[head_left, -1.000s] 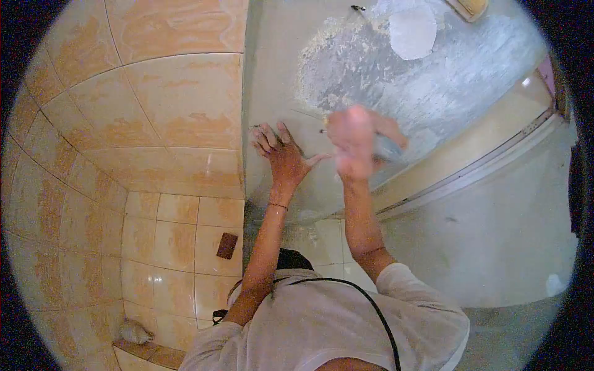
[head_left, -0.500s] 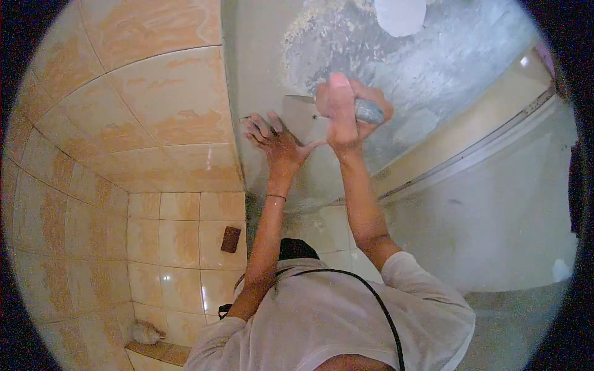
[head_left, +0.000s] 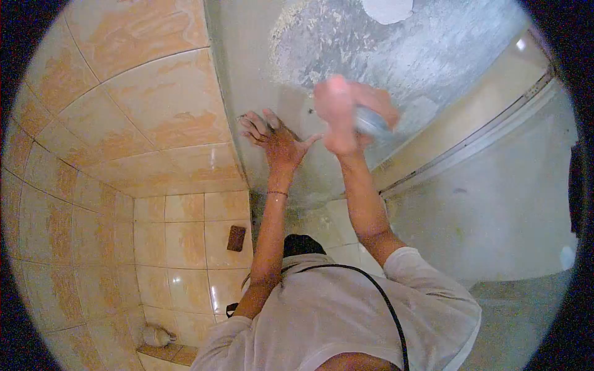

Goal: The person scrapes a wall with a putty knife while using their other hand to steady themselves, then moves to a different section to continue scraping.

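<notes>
My left hand [head_left: 279, 141] rests on the grey wall [head_left: 238, 74] with its fingers spread, holding nothing. To its right, my right hand [head_left: 346, 114] is closed round the grey rounded handle of a tool [head_left: 371, 120], held against the wall; motion blurs both. The tool's blade cannot be made out. Above my right hand the wall surface is rough and patchy, with a pale round patch [head_left: 388, 8] at the top.
Orange-and-cream tiles [head_left: 167, 93] cover the left side. A brown block [head_left: 236, 238] lies on the tiled floor. A pale frame [head_left: 458, 145] runs diagonally on the right. A whitish object [head_left: 158, 336] sits at the lower left.
My right hand with the tool has shifted slightly right and tilted; the blade seen beside it earlier no longer shows. My left hand stays on the wall. The view has shifted slightly.
</notes>
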A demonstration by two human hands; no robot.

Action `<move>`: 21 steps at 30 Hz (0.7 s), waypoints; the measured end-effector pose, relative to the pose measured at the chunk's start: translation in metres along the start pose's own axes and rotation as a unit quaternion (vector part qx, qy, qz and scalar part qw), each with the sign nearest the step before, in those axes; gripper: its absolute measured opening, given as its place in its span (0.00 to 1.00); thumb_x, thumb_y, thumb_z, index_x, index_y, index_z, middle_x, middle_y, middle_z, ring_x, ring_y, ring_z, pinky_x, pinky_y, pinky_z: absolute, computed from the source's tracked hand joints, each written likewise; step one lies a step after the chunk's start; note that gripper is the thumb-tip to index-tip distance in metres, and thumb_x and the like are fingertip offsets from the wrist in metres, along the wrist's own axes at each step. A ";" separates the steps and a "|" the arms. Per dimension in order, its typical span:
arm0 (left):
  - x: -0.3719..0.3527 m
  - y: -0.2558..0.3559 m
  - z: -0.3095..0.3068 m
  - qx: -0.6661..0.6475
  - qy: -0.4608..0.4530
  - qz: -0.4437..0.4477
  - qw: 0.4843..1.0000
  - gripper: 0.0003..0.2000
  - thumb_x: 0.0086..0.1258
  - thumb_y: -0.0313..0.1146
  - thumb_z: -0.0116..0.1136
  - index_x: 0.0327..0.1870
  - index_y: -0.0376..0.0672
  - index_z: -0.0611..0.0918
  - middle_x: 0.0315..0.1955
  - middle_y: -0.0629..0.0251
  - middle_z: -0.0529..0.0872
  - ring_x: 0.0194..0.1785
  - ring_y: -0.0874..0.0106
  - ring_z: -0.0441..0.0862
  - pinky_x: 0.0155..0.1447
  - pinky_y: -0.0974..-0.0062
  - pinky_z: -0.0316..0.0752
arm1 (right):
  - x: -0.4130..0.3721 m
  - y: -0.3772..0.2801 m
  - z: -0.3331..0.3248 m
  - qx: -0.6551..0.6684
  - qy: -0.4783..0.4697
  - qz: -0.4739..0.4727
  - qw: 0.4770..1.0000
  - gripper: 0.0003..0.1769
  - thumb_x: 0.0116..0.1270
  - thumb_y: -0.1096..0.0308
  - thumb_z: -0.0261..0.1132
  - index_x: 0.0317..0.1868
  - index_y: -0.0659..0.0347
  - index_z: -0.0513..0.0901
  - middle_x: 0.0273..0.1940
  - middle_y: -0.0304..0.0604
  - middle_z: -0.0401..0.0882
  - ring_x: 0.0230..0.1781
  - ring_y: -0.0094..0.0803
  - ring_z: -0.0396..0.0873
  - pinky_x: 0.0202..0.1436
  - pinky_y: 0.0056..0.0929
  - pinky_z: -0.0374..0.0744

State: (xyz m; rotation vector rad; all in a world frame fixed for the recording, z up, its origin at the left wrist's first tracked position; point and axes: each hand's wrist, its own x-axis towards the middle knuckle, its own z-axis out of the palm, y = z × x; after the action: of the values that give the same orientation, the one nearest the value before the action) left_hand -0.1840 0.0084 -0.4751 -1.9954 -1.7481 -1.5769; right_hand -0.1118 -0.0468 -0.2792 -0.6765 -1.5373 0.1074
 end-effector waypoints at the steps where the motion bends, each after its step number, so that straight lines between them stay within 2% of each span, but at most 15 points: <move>1: 0.000 -0.001 -0.001 0.000 -0.004 0.000 1.000 0.74 0.39 0.77 0.67 0.78 0.42 0.33 0.76 0.33 0.30 0.78 0.37 0.22 0.73 0.28 0.25 | 0.006 -0.001 0.004 -0.044 0.031 -0.116 0.992 0.08 0.68 0.74 0.65 0.29 0.62 0.77 0.19 0.33 0.69 0.21 0.19 0.69 0.28 0.23 0.71; 5: -0.001 0.002 -0.005 -0.001 0.020 0.022 1.000 0.75 0.39 0.77 0.68 0.78 0.42 0.33 0.76 0.33 0.28 0.78 0.36 0.22 0.73 0.28 0.25 | 0.010 0.001 0.003 0.039 0.090 -0.157 0.983 0.10 0.68 0.75 0.64 0.27 0.61 0.76 0.17 0.32 0.68 0.14 0.19 0.64 0.17 0.25 0.67; 7: 0.006 0.003 -0.003 -0.011 0.022 0.012 1.000 0.75 0.39 0.77 0.68 0.78 0.41 0.33 0.75 0.33 0.28 0.78 0.36 0.22 0.73 0.29 0.25 | 0.000 0.007 -0.011 0.083 -0.010 -0.048 0.995 0.11 0.70 0.70 0.63 0.27 0.59 0.76 0.20 0.33 0.74 0.15 0.19 0.65 0.16 0.26 0.65; 8: 0.007 0.002 -0.004 -0.005 0.031 0.026 0.999 0.75 0.39 0.77 0.68 0.78 0.40 0.33 0.75 0.32 0.28 0.78 0.35 0.22 0.73 0.28 0.25 | -0.001 0.016 -0.006 0.083 -0.012 -0.047 0.995 0.11 0.70 0.70 0.63 0.27 0.59 0.76 0.20 0.33 0.74 0.15 0.19 0.65 0.16 0.26 0.65; 10: 0.009 0.009 -0.019 0.001 0.034 0.040 0.999 0.75 0.39 0.77 0.67 0.78 0.40 0.33 0.75 0.32 0.28 0.78 0.35 0.22 0.72 0.28 0.24 | 0.005 0.012 0.019 -0.022 0.098 -0.049 0.994 0.15 0.72 0.64 0.62 0.25 0.55 0.76 0.21 0.32 0.74 0.19 0.21 0.67 0.24 0.27 0.65; 12: 0.026 0.024 -0.041 -0.041 -0.259 -0.181 0.948 0.74 0.40 0.77 0.67 0.78 0.38 0.36 0.75 0.32 0.29 0.78 0.35 0.22 0.73 0.29 0.25 | 0.002 -0.004 0.011 -0.094 0.077 -0.106 0.987 0.13 0.72 0.62 0.62 0.28 0.55 0.77 0.23 0.32 0.76 0.22 0.23 0.69 0.27 0.27 0.66; 13: 0.021 0.019 -0.031 -0.042 -0.256 -0.179 0.949 0.74 0.40 0.77 0.67 0.78 0.38 0.36 0.75 0.32 0.29 0.78 0.35 0.22 0.73 0.29 0.25 | 0.001 -0.009 0.005 -0.163 0.051 -0.166 0.971 0.11 0.72 0.60 0.61 0.32 0.54 0.79 0.25 0.33 0.77 0.25 0.24 0.71 0.30 0.28 0.66; 14: 0.010 0.010 -0.015 -0.023 -0.108 -0.072 0.991 0.73 0.40 0.77 0.67 0.78 0.38 0.37 0.75 0.32 0.29 0.78 0.35 0.21 0.72 0.29 0.24 | -0.009 -0.004 -0.003 -0.161 0.050 -0.169 0.971 0.11 0.72 0.60 0.61 0.32 0.54 0.79 0.25 0.33 0.77 0.25 0.24 0.71 0.30 0.28 0.66; 15: 0.004 0.004 -0.005 -0.003 0.041 0.035 0.999 0.73 0.41 0.77 0.67 0.78 0.37 0.39 0.75 0.32 0.29 0.78 0.35 0.21 0.72 0.28 0.24 | -0.027 0.009 -0.014 -0.042 0.019 -0.004 0.999 0.08 0.71 0.61 0.62 0.38 0.55 0.81 0.29 0.32 0.80 0.28 0.25 0.73 0.32 0.29 0.68; 16: 0.004 0.002 -0.003 -0.002 0.042 0.033 0.999 0.73 0.41 0.77 0.67 0.78 0.37 0.39 0.75 0.32 0.29 0.78 0.35 0.21 0.72 0.28 0.24 | -0.034 0.013 -0.017 0.077 -0.012 0.163 0.984 0.09 0.71 0.62 0.62 0.45 0.56 0.82 0.33 0.32 0.82 0.31 0.26 0.75 0.35 0.30 0.70; 17: 0.004 0.002 -0.001 0.007 0.008 0.004 1.000 0.72 0.40 0.77 0.67 0.78 0.37 0.40 0.75 0.32 0.29 0.78 0.35 0.21 0.72 0.28 0.24 | -0.030 0.024 -0.014 0.077 -0.013 0.164 0.983 0.09 0.71 0.62 0.62 0.45 0.56 0.82 0.33 0.32 0.82 0.31 0.26 0.75 0.35 0.30 0.70; 18: 0.001 0.002 0.000 0.015 -0.029 -0.023 0.999 0.72 0.40 0.77 0.66 0.77 0.37 0.41 0.75 0.32 0.28 0.77 0.35 0.21 0.72 0.27 0.24 | -0.016 0.037 -0.005 -0.077 0.026 -0.019 0.997 0.12 0.71 0.61 0.62 0.51 0.55 0.80 0.35 0.31 0.82 0.34 0.26 0.75 0.38 0.30 0.71; 19: 0.007 0.013 -0.017 0.014 -0.034 -0.021 0.999 0.72 0.40 0.77 0.66 0.77 0.37 0.41 0.75 0.32 0.28 0.77 0.35 0.21 0.72 0.27 0.24 | -0.009 0.045 -0.002 -0.228 0.063 -0.201 0.951 0.17 0.72 0.61 0.61 0.58 0.54 0.79 0.38 0.29 0.82 0.36 0.26 0.76 0.41 0.31 0.72; 20: 0.017 0.023 -0.035 -0.023 -0.140 -0.104 0.984 0.72 0.40 0.77 0.66 0.77 0.37 0.41 0.75 0.32 0.28 0.78 0.35 0.22 0.72 0.27 0.24 | -0.028 0.067 -0.009 -0.231 0.066 -0.200 0.950 0.17 0.72 0.61 0.61 0.58 0.54 0.79 0.38 0.29 0.82 0.36 0.26 0.76 0.41 0.31 0.72; 21: 0.028 0.030 -0.046 -0.058 -0.241 -0.183 0.951 0.72 0.40 0.77 0.66 0.77 0.37 0.41 0.76 0.33 0.28 0.78 0.35 0.22 0.72 0.27 0.25 | -0.061 0.106 -0.018 -0.340 0.091 -0.208 0.913 0.16 0.71 0.62 0.62 0.57 0.54 0.80 0.42 0.31 0.81 0.38 0.28 0.76 0.43 0.32 0.72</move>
State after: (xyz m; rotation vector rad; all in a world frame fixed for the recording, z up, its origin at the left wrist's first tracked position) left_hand -0.1951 -0.0106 -0.4173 -2.3760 -2.3706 -1.3761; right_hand -0.0627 0.0047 -0.3800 -0.8477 -1.4967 -0.8278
